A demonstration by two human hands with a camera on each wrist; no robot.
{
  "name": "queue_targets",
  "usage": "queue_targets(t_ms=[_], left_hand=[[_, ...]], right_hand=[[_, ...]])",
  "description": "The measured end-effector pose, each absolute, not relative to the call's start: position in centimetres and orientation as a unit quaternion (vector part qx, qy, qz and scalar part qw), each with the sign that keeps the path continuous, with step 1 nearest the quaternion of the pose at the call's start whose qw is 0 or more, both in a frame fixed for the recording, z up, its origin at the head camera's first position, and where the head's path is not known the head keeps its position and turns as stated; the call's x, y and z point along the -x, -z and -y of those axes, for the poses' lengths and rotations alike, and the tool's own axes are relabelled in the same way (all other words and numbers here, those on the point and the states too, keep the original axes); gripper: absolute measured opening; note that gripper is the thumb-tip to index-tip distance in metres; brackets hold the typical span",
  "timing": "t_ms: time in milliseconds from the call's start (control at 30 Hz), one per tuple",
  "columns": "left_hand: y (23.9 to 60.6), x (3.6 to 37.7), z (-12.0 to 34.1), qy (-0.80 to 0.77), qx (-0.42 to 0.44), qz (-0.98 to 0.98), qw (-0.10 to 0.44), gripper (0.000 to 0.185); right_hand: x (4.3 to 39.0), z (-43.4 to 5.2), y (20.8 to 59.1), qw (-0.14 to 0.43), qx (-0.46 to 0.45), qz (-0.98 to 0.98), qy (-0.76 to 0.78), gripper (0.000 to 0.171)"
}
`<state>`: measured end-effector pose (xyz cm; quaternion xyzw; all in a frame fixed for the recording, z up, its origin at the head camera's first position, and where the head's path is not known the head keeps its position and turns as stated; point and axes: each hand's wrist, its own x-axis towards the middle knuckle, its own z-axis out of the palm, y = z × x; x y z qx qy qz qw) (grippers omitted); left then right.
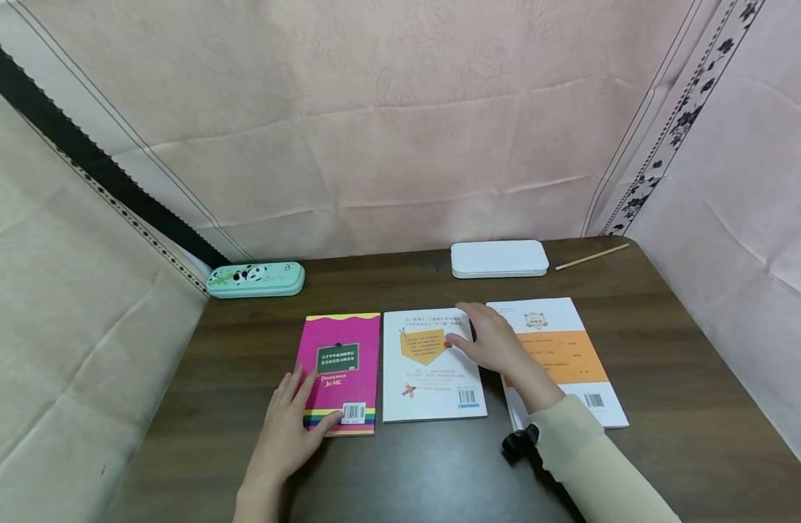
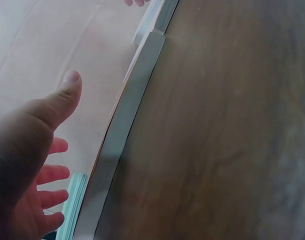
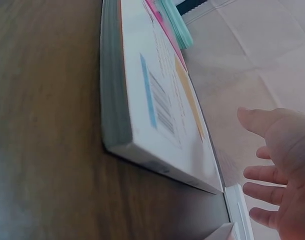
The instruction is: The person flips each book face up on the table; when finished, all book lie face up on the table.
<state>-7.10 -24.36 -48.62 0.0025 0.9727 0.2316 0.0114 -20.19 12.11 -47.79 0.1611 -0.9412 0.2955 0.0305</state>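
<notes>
Pink book (image 1: 340,372) flat on dark table (image 1: 243,341), left hand (image 1: 289,428) resting on its near left corner, fingers straight, gripping nothing, right hand (image 1: 494,341) spread flat over white book (image 1: 431,367) beside it, orange book (image 1: 560,356) just right, bare table around.

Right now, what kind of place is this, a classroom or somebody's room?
Probably a study desk set up in a cloth-draped corner. Three books lie in a row on the dark wooden table, a panda pencil case and a pencil lie at the back, and pink cloth hangs behind.
</notes>
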Motion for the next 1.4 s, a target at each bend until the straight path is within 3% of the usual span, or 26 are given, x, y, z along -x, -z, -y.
queue_targets(t_ms=[833, 1200, 1400], left_hand=[[48.9, 6.5, 25.8, -0.264, 0.035, -0.962, 0.058, 0.109], [49.3, 6.1, 26.4, -0.303, 0.018, -0.952, 0.036, 0.11], [49.2, 5.7, 26.7, -0.312, 0.017, -0.95, 0.026, 0.102]], right_hand=[[22.9, -9.0, 48.4, -0.019, -0.188, 0.933, -0.306, 0.069], [23.9, -7.4, 48.7, -0.039, -0.206, 0.929, -0.304, 0.067], [24.7, -6.7, 49.3, -0.045, -0.211, 0.93, -0.297, 0.067]])
